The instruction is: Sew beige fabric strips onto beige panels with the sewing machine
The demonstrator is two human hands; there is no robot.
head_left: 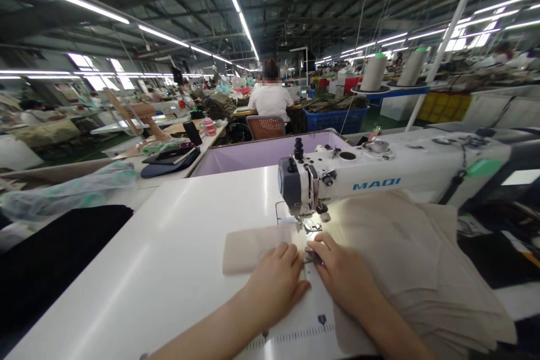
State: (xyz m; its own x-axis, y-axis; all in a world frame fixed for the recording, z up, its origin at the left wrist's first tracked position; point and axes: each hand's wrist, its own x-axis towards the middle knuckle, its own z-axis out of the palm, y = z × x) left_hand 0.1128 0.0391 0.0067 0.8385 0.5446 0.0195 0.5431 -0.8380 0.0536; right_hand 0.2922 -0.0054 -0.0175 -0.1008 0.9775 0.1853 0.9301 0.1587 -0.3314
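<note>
A folded beige fabric piece (pixel 248 248) lies on the white table, its right end near the presser foot (pixel 313 227) of a white sewing machine (pixel 375 166). My left hand (pixel 278 270) rests palm down on its near right edge, fingers slightly bent and thumb apart. My right hand (pixel 340 267) is just in front of the presser foot. Small dark thread snips (pixel 313 257) sit within its fingers, partly hidden, and the fingertips reach toward the needle area. Under my right forearm spreads a stack of beige fabric pieces (pixel 405 253).
Black cloth (pixel 63 270) lies at the left, beside a clear plastic bag (pixel 80 188). Behind the table is a lilac bin (pixel 253 154). A person in a white shirt (pixel 270 102) sits ahead. Thread cones (pixel 374 73) stand behind the machine, near a blue basket (pixel 335 120).
</note>
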